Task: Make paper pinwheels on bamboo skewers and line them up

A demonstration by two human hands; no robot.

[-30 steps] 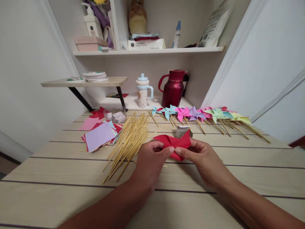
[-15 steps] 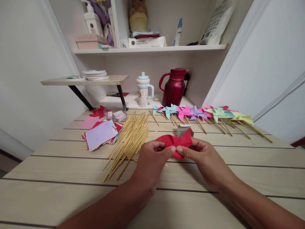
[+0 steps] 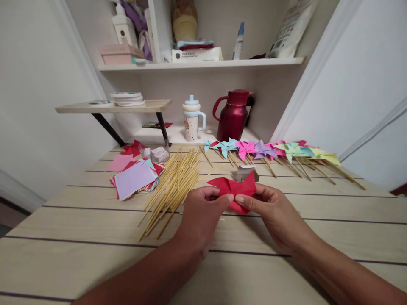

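White shelving (image 3: 203,64) stood behind a pale slatted table (image 3: 248,275), where a spotted cup (image 3: 190,128) and a dark red jug (image 3: 232,118) were set well back, presumably so that neither got in the way of the hands. Above the table, between the person's two hands, was a red paper pinwheel (image 3: 237,185) with pointed blades. The left hand (image 3: 202,216) had its fingers closed on one side of the paper, thumb in front; the right hand (image 3: 276,214) pinched the other side the same way. Both thumb tips met near the middle, probably because folded paper springs open unless pressed there. Fingers behind the paper were partly hidden, so whether they also held a fastener could not be told. Just beyond the paper sat a small grey box (image 3: 246,173), apparently within easy reach. Bamboo sticks (image 3: 174,186) lay heaped near the left hand, and a stack of coloured sheets (image 3: 135,180) lay farther left. Stick-mounted pinwheels (image 3: 262,149) lined the far right, heads overlapping and sticks pointing nearer, perhaps to spare their blades from being crushed.
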